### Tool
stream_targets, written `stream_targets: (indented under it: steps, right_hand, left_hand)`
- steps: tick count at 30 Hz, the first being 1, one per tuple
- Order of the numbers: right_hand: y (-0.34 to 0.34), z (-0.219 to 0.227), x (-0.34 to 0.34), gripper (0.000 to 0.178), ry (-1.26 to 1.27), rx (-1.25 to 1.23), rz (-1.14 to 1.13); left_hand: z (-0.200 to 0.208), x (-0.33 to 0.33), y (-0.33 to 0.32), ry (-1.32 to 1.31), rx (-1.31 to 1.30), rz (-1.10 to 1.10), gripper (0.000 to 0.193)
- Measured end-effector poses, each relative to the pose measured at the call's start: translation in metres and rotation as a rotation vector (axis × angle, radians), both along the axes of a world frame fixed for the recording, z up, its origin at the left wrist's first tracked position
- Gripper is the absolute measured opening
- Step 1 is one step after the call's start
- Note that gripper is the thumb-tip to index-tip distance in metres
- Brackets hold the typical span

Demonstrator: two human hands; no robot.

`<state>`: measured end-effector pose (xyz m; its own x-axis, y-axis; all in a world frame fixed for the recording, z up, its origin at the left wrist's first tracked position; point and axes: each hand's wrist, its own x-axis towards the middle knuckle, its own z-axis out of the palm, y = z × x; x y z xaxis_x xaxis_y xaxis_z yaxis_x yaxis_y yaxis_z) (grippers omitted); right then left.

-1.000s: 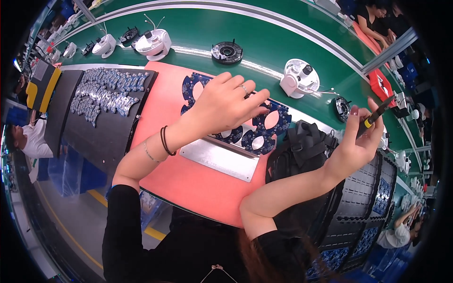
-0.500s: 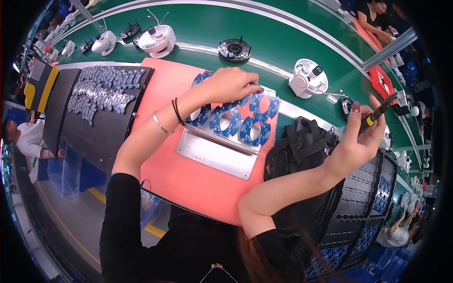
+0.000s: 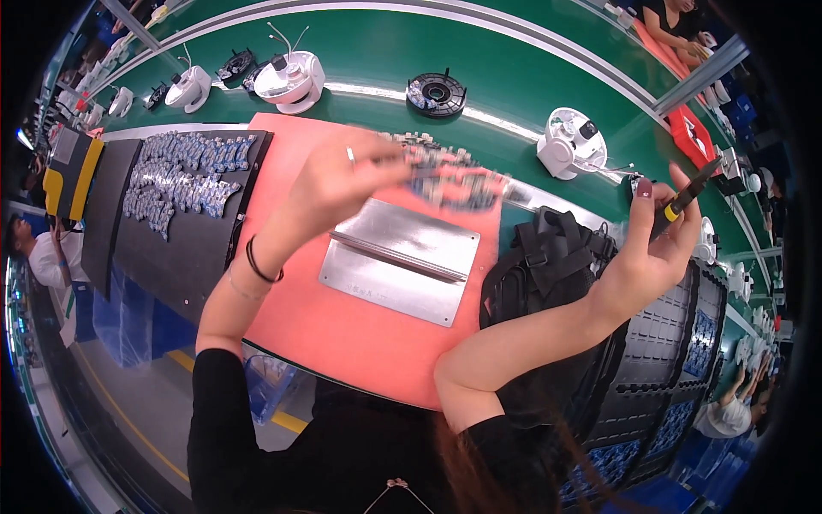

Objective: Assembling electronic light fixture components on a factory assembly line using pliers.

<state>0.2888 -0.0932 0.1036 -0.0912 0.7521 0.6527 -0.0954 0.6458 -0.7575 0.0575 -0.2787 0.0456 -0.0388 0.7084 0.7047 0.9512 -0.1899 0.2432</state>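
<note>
My left hand (image 3: 330, 184) is closed on the edge of a blue circuit board panel (image 3: 454, 182), lifted and tilted above the pink mat. Motion blurs the panel and my fingertips. Just below it lies a silvery metal plate fixture (image 3: 394, 295) with a raised ridge. Off to the right, my right hand (image 3: 648, 270) is raised, its fingers curled round a slim dark hand tool with a yellow band (image 3: 682, 204). The tool points up and to the right; its exact kind is unclear.
A black board with rows of separated circuit boards (image 3: 184, 176) lies left. Beyond the pink mat (image 3: 291, 295), white device housings (image 3: 291, 83) and a black round part (image 3: 437, 92) stand on the green bench. A black strapped bag (image 3: 548, 257) and black trays (image 3: 651, 343) are at right.
My left hand has raised the panel off the metal fixture and tilted it, drawing back slightly to the left. My right hand has stayed nearly still with the tool.
</note>
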Motion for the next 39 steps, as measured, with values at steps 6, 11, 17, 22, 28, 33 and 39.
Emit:
stream_targets:
  steps: [6,11,17,22,28,33,39]
  right_hand:
    - [-0.003,-0.001,-0.008,0.031,-0.048,0.031,-0.015]
    - [-0.004,-0.002,-0.007,0.033,-0.048,0.039,-0.016]
    - [-0.003,0.0,-0.006,0.033,-0.032,0.005,-0.032]
    - [-0.002,0.002,-0.009,0.035,-0.049,0.013,-0.034]
    - [0.0,-0.001,0.002,0.037,-0.033,0.009,0.022]
    - [0.004,-0.009,0.014,0.034,-0.031,-0.012,0.02]
    - [0.001,-0.006,0.008,0.033,-0.034,-0.044,-0.005]
  left_hand:
    - [-0.024,0.016,-0.036,-0.055,-0.461,-0.11,0.016]
    - [-0.015,0.024,-0.048,-0.367,-0.441,0.019,0.021]
    - [-0.022,0.042,-0.072,-0.114,-0.505,0.478,0.033]
    - [-0.038,0.035,-0.082,-0.473,-0.657,0.607,0.043]
    - [-0.058,0.031,-0.094,-1.244,-0.356,0.307,0.047]
    - [-0.018,0.035,-0.16,-1.538,-0.097,-0.125,0.046]
    - [-0.04,0.084,-0.359,-1.508,0.114,-0.023,0.053]
